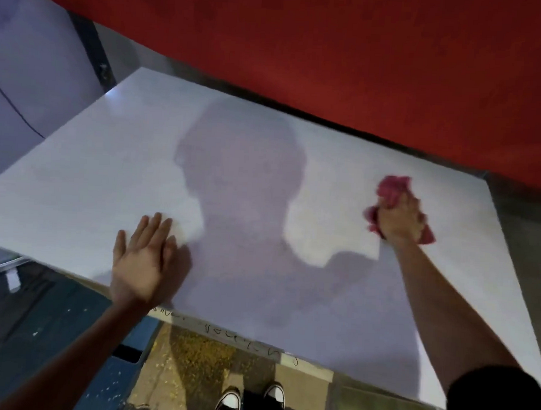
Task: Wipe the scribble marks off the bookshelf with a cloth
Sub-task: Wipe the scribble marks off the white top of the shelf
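Left hand [147, 261]: fingers straight and together, palm flat on the near left part of the white flat top panel of the bookshelf [92, 179]. Holds nothing. Heel of the hand sits at the panel's front edge.

Right hand [398, 219]: fingers curled tight round a crumpled pink cloth [392, 186], pressed down on the far right part of the same panel. Cloth bulges out above the knuckles and at both sides of the fist. A black sleeve [503, 405] covers the upper arm at the lower right corner.

The two hands are well apart. Between them falls the person's grey shadow [242, 187], head and shoulders, across the middle of the panel.

Black scribble marks [243, 335] run along the narrow front edge of the panel, from below the left wrist toward the right; too blurred to read.

Behind the panel: a broad red surface [333, 51]. Below the front edge: two black-and-white sneakers [230, 405], toes cut by the frame, on a speckled floor; a blue surface [68, 335] to the left.

Shelves beneath the panel are hidden from view.
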